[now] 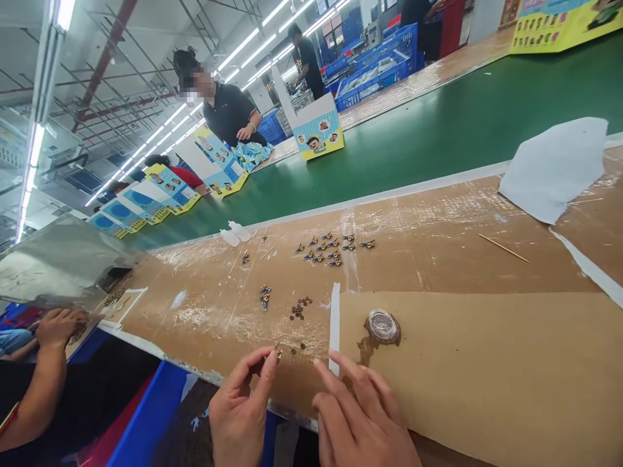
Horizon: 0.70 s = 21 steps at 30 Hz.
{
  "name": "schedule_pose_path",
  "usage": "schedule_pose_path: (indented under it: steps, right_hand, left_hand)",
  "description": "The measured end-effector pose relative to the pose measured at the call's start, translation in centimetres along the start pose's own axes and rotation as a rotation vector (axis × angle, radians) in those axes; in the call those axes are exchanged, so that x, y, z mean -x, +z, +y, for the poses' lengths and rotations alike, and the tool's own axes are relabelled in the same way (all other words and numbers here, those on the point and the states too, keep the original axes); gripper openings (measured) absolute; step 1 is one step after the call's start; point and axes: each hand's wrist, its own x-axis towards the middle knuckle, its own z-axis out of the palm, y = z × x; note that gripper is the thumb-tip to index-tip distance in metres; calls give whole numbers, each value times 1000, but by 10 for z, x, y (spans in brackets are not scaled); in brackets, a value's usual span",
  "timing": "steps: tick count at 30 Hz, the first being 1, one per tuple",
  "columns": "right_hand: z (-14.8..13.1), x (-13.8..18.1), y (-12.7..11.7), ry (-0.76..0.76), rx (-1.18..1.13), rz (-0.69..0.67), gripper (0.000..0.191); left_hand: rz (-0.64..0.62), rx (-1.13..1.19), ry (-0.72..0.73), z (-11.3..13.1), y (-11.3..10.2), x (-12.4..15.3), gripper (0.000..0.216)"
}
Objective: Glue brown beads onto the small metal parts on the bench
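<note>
My left hand (243, 408) pinches a tiny toy part (279, 354) between thumb and forefinger; a thin dark tip sticks up from it, and the fingers hide most of it. To its right, my right hand (363, 415) hovers at the table edge with its fingers stretched forward and apart, and I see nothing in it. Just beyond the hands lie a few small dark round pieces (302, 346), with a cluster of more round pieces (299, 310) behind. Small blue and gold parts (264, 298) lie to the left, and several similar parts (318, 250) are spread out farther back.
A round lidded tin (383, 325) sits on a brown sheet (487, 370) at right. A thin wooden stick (503, 248) and a white sheet (555, 168) lie beyond. A green conveyor belt (413, 130) carries printed cartons (318, 133). A co-worker's arm (48, 383) is at left.
</note>
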Motion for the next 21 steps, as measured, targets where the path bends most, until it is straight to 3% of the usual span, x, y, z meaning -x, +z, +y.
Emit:
schedule_pose_path:
  steps: [6,9,21]
  right_hand:
    - [-24,-12,41,-210,131,-141,14]
    - [-35,-11,54,-247,106,-187,17]
    - [-41,-4,60,-219,45,-126,22]
  left_hand:
    - [20,-3,-18,-11,2,-1,23]
    - [18,-33,8,-14,4,-2,21]
    - [-44,-137,197,-6,16,-4,11]
